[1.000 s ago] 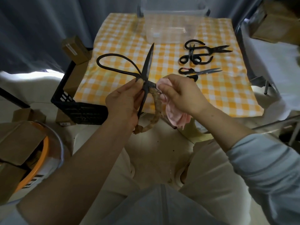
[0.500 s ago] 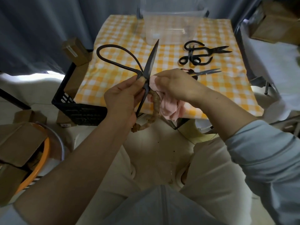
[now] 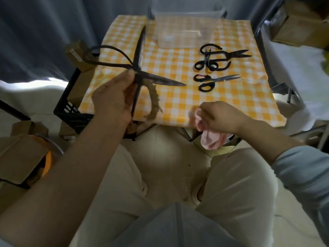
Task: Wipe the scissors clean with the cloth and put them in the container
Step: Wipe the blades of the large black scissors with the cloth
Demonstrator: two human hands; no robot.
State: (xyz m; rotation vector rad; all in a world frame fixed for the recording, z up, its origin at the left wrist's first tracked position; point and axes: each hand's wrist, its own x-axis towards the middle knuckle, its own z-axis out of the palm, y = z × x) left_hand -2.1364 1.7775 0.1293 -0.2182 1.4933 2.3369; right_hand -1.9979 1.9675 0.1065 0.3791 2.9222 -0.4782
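Note:
My left hand (image 3: 114, 100) grips a large black pair of scissors (image 3: 140, 56) near its pivot, above the table's near left corner. The blades are spread wide: one points up and away, the other points right. One handle loop is wrapped in frayed tan cord. My right hand (image 3: 219, 116) holds a pink cloth (image 3: 211, 141) at the table's front edge, apart from the scissors. A clear plastic container (image 3: 187, 27) stands at the far middle of the table.
The table wears a yellow checked cloth (image 3: 178, 104). Several smaller black scissors lie at the right: a tangled group (image 3: 213, 59) and one pair with a red tie (image 3: 211, 81). A black crate (image 3: 71, 104) with cardboard boxes stands left of the table.
My right hand has pulled the cloth off the blade and dropped down and right to the table edge. The scissors have opened wider, one blade now pointing right.

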